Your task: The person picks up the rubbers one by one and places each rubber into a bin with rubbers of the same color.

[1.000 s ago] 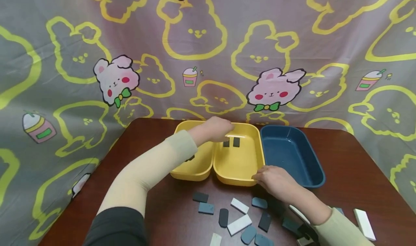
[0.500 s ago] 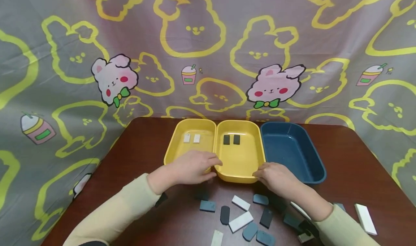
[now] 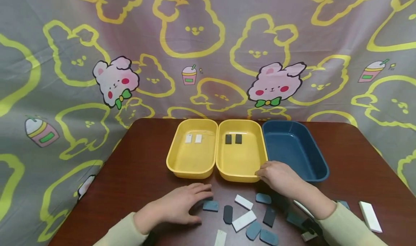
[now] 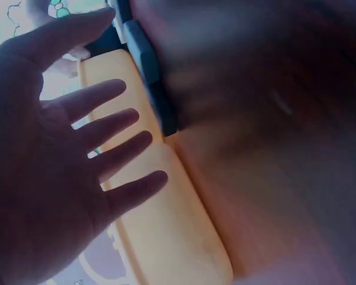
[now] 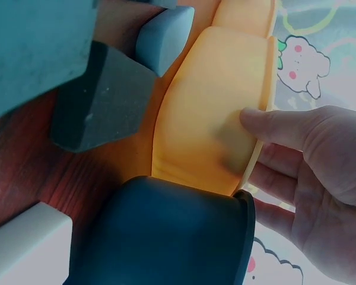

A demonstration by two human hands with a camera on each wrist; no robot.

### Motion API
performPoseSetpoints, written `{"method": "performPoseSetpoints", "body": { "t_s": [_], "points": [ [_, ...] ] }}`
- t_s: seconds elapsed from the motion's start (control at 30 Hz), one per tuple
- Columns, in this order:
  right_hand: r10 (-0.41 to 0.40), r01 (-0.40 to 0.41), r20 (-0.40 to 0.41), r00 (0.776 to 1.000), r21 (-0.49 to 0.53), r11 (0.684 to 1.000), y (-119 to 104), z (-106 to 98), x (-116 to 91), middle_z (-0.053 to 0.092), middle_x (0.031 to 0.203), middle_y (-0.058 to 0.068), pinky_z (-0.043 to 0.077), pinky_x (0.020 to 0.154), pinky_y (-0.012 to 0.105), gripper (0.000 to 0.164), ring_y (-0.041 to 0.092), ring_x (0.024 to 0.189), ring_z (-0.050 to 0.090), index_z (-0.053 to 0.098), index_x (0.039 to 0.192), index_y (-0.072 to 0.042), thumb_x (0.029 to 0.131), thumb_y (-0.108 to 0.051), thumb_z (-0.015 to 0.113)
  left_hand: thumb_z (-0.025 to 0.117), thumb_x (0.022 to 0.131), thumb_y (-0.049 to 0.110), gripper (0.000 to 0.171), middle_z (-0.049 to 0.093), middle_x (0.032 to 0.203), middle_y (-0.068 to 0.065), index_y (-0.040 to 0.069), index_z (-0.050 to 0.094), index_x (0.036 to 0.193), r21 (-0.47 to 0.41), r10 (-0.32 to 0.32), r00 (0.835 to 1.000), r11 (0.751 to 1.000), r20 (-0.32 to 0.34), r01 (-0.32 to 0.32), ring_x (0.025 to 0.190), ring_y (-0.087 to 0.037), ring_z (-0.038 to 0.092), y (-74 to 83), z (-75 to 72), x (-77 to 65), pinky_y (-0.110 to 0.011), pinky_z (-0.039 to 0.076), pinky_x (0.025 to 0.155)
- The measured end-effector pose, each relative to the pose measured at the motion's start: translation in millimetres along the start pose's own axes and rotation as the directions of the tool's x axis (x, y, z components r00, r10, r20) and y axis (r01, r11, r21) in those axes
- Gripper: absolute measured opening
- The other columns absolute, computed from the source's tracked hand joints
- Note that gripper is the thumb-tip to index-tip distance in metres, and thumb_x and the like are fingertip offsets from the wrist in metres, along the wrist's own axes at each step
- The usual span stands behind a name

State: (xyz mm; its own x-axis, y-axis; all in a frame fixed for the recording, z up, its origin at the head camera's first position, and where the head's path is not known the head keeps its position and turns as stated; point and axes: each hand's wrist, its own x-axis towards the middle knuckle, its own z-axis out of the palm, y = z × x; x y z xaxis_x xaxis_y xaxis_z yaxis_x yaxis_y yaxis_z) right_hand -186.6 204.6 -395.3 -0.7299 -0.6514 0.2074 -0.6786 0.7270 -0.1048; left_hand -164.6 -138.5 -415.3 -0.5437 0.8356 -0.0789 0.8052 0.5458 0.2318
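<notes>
My left hand hovers over the table in front of the left yellow tray, fingers spread, nothing held. A blue-grey block lies by its fingertips; a dark one is hidden beneath the hand. In the left wrist view the fingers are straight and apart. At the near right corner of the middle yellow tray, my right hand pinches the rim, thumb outside, as the right wrist view shows. Two white blocks stand in the left tray, two dark blocks in the middle one.
A dark blue tray adjoins the middle tray on the right. Several white, dark and blue-grey blocks lie scattered in front of the trays. A long white block lies far right. A patterned cloth hangs behind the table.
My left hand has come back from over the trays, down to the table blocks, uncovering two white blocks in the left tray. The right hand has kept its hold on the middle tray's rim.
</notes>
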Motion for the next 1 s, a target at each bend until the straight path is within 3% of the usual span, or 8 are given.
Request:
{"method": "performPoseSetpoints", "body": {
  "t_s": [0.13,0.33,0.6,1.0],
  "points": [
    [0.007,-0.007,0.003,1.000,0.008,1.000,0.4,0.7,-0.9,0.058,0.070,-0.010,0.048,0.060,0.028,0.008,0.009,0.064,0.049,0.074,0.082,-0.014,0.081,-0.006,0.076,0.073,0.082,0.045,0.075,0.039,0.151,-0.003,0.016,0.046,0.146,0.003,-0.002,0.999,1.000,0.038,0.002,0.136,-0.024,0.038,0.9,5.8,1.8,-0.039,0.036,0.105],
    [0.008,-0.008,0.005,1.000,0.000,1.000,0.3,2.1,-0.2,0.060,0.071,-0.009,0.048,0.061,0.029,0.008,0.009,0.064,0.050,0.074,0.082,-0.014,0.081,-0.006,0.076,0.074,0.081,0.045,0.072,0.044,0.147,-0.004,0.016,0.050,0.143,0.043,-0.028,0.999,0.999,0.039,0.027,0.128,-0.021,0.045,-0.1,5.9,2.5,-0.034,0.042,0.099],
    [0.004,-0.004,0.019,1.000,0.008,1.000,-0.1,-0.7,0.7,0.062,0.073,-0.008,0.049,0.062,0.030,0.008,0.010,0.066,0.051,0.075,0.085,-0.013,0.081,-0.006,0.076,0.079,0.079,0.026,0.067,0.044,0.146,-0.003,0.011,0.053,0.139,0.040,-0.046,0.997,0.998,0.063,0.043,0.128,-0.019,0.046,-1.9,2.4,0.2,-0.033,0.041,0.100],
    [-0.022,0.022,0.005,1.000,0.025,0.999,1.7,0.2,0.8,0.063,0.074,-0.008,0.049,0.063,0.031,0.009,0.010,0.067,0.053,0.075,0.084,-0.013,0.081,-0.005,0.076,0.079,0.079,0.013,0.045,0.059,0.119,0.002,0.009,0.065,0.121,0.051,0.022,0.999,0.998,-0.041,-0.020,0.109,-0.010,0.056,-5.3,5.8,0.9,-0.026,0.046,0.092]
  ]
}}
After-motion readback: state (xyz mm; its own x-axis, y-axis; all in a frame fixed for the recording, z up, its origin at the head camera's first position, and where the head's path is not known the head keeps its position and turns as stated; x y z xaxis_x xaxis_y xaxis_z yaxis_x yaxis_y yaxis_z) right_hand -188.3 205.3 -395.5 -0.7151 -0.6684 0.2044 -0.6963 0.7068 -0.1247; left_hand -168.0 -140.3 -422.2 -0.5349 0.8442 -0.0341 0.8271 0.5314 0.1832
